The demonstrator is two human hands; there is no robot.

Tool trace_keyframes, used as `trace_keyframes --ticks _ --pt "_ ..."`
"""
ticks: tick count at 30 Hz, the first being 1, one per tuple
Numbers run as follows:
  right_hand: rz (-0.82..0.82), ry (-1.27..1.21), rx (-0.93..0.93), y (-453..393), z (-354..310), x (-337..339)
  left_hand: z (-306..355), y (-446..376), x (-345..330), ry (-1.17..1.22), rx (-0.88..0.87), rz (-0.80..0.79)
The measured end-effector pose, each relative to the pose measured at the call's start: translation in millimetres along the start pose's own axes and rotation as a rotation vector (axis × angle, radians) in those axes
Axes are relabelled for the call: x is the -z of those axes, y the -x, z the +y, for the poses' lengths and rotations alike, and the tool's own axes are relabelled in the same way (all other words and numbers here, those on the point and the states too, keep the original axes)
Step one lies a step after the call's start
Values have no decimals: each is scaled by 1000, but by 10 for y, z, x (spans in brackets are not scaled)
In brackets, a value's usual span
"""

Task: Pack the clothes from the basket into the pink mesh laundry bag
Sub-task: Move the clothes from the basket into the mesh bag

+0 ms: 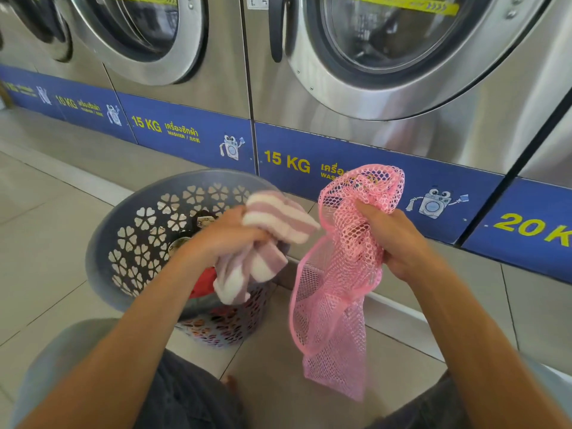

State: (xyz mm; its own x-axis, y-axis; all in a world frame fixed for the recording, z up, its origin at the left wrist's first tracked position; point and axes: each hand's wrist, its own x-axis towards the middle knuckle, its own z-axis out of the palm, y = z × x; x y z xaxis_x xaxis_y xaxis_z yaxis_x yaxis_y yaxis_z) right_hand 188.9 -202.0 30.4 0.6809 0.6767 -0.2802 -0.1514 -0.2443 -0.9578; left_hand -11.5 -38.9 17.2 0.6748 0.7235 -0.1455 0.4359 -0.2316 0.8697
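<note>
A grey plastic basket [123, 230] with flower-shaped cut-outs stands on the tiled floor at centre left, with red and dark clothes [204, 281] inside. My left hand [226, 233] is shut on a bunched pink-and-white striped garment [272, 221], held above the basket's right rim. My right hand [396, 239] grips the gathered upper part of the pink mesh laundry bag [331, 305], which hangs down to the floor just right of the basket. The striped garment nearly touches the bag's rim. The bag looks empty through its mesh.
A row of steel front-loading washers [387, 88] with blue base panels runs along the back, their doors closed. A raised tiled step [396, 314] lies below them. My knees in dark trousers [185, 394] are at the bottom of the view.
</note>
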Motion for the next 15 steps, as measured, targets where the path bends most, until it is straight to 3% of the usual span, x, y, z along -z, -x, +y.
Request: trace_keyframes --ticks 3,7,12,15 --pt "-4 2 10 4 -3 2 -110 -10 -61 -274 15 -283" --pt "-4 1 18 9 -6 13 -83 42 -100 -132 142 -404" --pt "-8 16 33 14 -20 33 -108 -2 -4 -165 172 -115" --pt "-13 29 38 28 -32 33 -40 -7 68 58 80 124"
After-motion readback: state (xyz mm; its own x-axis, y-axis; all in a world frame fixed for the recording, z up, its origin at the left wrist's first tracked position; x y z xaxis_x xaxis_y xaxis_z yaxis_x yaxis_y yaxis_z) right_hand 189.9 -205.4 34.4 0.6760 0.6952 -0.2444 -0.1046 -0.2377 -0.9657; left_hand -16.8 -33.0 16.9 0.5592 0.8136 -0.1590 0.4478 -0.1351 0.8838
